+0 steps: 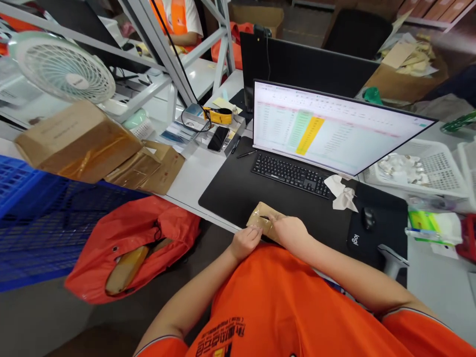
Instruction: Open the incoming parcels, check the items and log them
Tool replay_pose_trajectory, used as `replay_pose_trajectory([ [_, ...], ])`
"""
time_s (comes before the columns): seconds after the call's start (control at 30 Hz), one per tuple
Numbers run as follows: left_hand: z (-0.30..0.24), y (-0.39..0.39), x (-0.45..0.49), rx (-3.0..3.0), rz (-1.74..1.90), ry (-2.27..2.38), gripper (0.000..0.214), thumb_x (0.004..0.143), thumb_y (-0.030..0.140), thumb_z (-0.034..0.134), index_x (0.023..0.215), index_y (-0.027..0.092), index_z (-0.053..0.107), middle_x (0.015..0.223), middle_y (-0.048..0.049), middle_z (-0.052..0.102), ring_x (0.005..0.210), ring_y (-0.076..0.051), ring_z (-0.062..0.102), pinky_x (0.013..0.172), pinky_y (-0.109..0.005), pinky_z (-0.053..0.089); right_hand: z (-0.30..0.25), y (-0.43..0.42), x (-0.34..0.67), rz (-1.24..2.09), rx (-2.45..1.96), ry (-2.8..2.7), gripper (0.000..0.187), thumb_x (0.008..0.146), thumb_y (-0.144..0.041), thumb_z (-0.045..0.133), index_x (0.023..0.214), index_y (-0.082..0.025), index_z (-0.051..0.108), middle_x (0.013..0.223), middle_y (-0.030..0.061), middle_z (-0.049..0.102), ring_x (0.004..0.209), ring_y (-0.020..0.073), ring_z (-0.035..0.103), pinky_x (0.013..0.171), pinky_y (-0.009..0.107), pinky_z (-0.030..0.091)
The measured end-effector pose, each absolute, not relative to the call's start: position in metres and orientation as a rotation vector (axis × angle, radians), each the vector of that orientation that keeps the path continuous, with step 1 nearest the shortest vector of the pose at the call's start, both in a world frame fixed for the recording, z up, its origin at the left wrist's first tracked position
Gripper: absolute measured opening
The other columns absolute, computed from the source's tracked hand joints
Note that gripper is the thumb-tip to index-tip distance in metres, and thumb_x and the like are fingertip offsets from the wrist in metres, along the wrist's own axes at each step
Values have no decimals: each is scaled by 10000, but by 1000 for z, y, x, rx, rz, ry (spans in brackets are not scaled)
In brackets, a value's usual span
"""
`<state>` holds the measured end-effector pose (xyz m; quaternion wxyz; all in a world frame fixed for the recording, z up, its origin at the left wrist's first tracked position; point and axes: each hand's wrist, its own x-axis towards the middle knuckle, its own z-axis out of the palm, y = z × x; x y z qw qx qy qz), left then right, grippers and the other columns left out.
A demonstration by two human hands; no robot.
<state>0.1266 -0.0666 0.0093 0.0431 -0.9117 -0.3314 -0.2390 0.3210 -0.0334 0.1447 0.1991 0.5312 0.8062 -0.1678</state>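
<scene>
Both of your hands are together at the near edge of the black desk mat (226,198), closed on a small kraft parcel (261,219) wrapped in clear tape. Your left hand (245,243) holds its lower end, and your right hand (291,233) lies over its right side. Just ahead of the parcel sits a black keyboard (290,173), with a crumpled tissue (341,193) off its right end and a black mouse (368,218) farther right. Beyond the keyboard, a monitor (327,126) shows a spreadsheet with green and yellow columns. To its right, a white plastic basket (405,168) holds small wrapped items.

On your left, a black smartphone (218,139) lies on a small tray on the white table (186,183), and a taped cardboard box (78,141) overhangs the table's edge. Below it, an orange bag (126,243) on the floor holds a brown parcel (126,270), beside a blue plastic crate (44,223). Beyond the shelving, a co-worker in an orange vest (174,17) sits at another table.
</scene>
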Motion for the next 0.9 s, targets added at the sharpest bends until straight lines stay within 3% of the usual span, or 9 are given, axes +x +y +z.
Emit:
replay_pose_trajectory([
  [0.13, 12, -67, 127, -2760, -752, -1000, 188, 958, 107, 512, 988, 170, 686, 908, -42, 743, 903, -159, 695, 777, -273, 572, 147, -57, 335, -430, 1496, 2198, 559, 956, -74, 385, 1510, -151, 411, 991, 149, 694, 823, 239, 705, 631, 276, 522],
  [0.3, 24, -61, 135, -2842, -481, -1148, 218, 978, 134, 481, 900, 192, 677, 767, -23, 682, 724, -155, 641, 553, -261, 468, 151, -86, 383, -381, 1533, 2090, 574, 914, -38, 431, 1461, -205, 487, 965, 126, 682, 783, 217, 704, 601, 254, 499],
  [0.4, 37, -52, 148, -2912, -396, -1166, 224, 986, 174, 488, 843, 200, 658, 959, -50, 700, 876, -180, 643, 684, -298, 521, 155, -103, 406, -370, 1541, 2053, 570, 918, -30, 409, 1438, -233, 520, 919, 106, 671, 768, 239, 704, 575, 279, 489],
  [0.5, 52, -39, 162, -3087, -279, -1040, 163, 974, 165, 504, 902, 187, 649, 1215, -76, 652, 1101, -215, 591, 876, -349, 521, 160, -116, 424, -371, 1603, 2014, 516, 923, -39, 420, 1374, -225, 590, 921, 119, 675, 774, 257, 703, 590, 293, 484],
  [0.6, 62, -28, 172, -3198, -87, -948, 160, 949, 110, 505, 1021, 174, 633, 1170, -91, 649, 1106, -233, 572, 869, -352, 501, 159, -115, 447, -480, 1679, 1979, 415, 931, -96, 487, 1255, -267, 681, 917, 106, 703, 810, 260, 703, 651, 300, 488],
  [0.7, 62, -25, 179, -3194, -55, -882, 261, 954, 115, 495, 1187, 185, 589, 1110, -86, 648, 1054, -235, 578, 906, -368, 467, 142, -100, 461, -630, 1960, 2038, 338, 963, -246, 540, 1265, -326, 668, 1087, 64, 712, 969, 255, 682, 749, 314, 497],
  [0.8, 54, -28, 186, -3150, -80, -854, 261, 971, 127, 472, 1205, 162, 582, 1047, -84, 652, 1006, -227, 588, 947, -374, 438, 108, -75, 448, -726, 2354, 2107, 473, 933, -352, 614, 1395, -271, 548, 1154, 50, 682, 1002, 217, 652, 786, 293, 489],
  [0.9, 51, -31, 191, -3159, -32, -884, 225, 980, 120, 436, 1113, 163, 614, 974, -82, 654, 953, -223, 598, 890, -364, 449, 71, -56, 422, -1003, 2426, 2103, 630, 824, -354, 743, 1402, -243, 521, 1115, 31, 675, 978, 196, 640, 791, 276, 474],
])
